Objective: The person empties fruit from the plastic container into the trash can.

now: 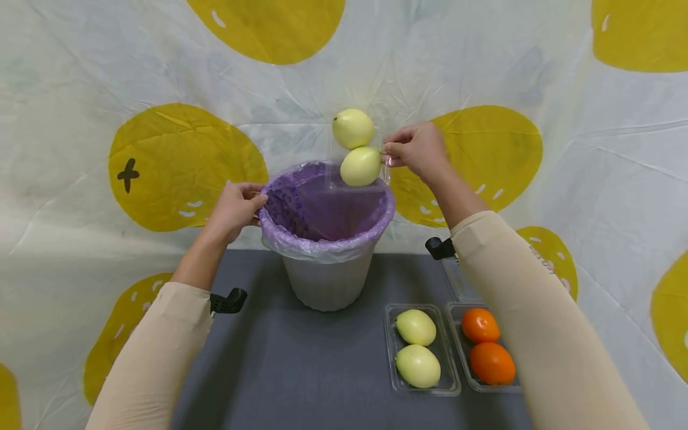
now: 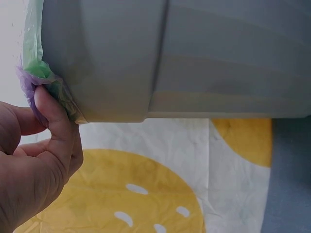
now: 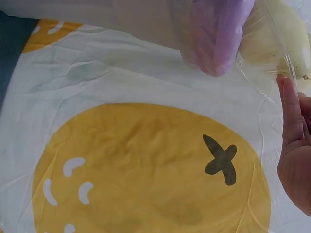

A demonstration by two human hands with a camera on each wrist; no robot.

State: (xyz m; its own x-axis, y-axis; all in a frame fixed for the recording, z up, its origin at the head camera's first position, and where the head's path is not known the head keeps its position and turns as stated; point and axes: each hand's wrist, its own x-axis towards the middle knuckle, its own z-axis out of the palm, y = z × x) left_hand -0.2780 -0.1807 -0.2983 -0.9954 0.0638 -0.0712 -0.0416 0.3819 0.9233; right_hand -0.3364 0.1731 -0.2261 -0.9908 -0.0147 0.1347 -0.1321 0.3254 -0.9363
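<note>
My left hand (image 1: 236, 209) pinches the rim of a pale bin (image 1: 330, 278), thumb over the edge of its purple plastic liner (image 1: 344, 248). In the left wrist view, the fingers (image 2: 53, 114) press the folded liner against the rim. Over the bin's far right side, my right hand (image 1: 419, 150) pinches the right edge of a clear plastic tray (image 1: 334, 184). Two pale yellow fruits (image 1: 360, 166) lie against each other in this tray. The right wrist view shows the fingertips (image 3: 290, 90) at the clear edge, beside one fruit.
On the grey table (image 1: 301, 370), a clear tray (image 1: 395, 388) with two pale yellow fruits stands at front right. Beside it, another clear tray (image 1: 473, 382) holds two orange fruits (image 1: 491, 363). Behind that lies a clear plastic piece (image 1: 457, 283), partly under my right arm. A patterned cloth (image 1: 301, 89) hangs behind.
</note>
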